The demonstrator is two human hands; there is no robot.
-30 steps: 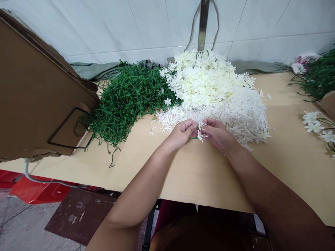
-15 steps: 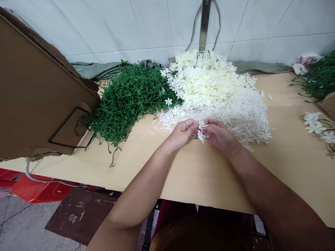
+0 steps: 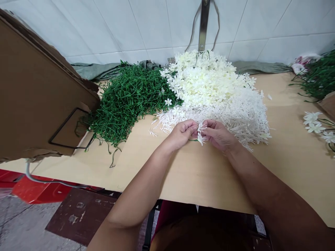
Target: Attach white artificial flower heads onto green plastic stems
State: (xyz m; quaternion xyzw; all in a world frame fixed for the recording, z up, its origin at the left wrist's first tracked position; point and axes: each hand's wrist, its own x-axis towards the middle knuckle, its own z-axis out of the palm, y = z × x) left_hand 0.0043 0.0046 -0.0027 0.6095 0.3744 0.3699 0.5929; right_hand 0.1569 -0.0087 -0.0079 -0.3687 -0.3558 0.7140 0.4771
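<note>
Just in front of the piles, my two hands meet at a small artificial flower sprig point(image 3: 201, 138) with white petals and thin white stamens. My left hand point(image 3: 184, 132) pinches its green stem between thumb and fingers. My right hand point(image 3: 218, 134) is closed with its fingertips at the upper bloom; a white stamen piece may be in them, but the fingers partly hide it. Behind the hands lies a heap of white stamens point(image 3: 243, 115), and beyond it a heap of white petal flowers point(image 3: 206, 80). To the left spreads a pile of green plastic stems point(image 3: 133, 94).
A cardboard box point(image 3: 39, 87) with a black wire loop point(image 3: 65, 125) stands at the left. Finished-looking white flowers point(image 3: 314, 127) and more green stems point(image 3: 319, 76) lie at the right. A metal strip point(image 3: 203, 28) rises against the tiled wall. Red plastic stools or bins point(image 3: 42, 188) are below.
My hands stay in the same place. The right fingertips shift slightly at the upper bloom, and the sprig turns a little; the piles look the same.
</note>
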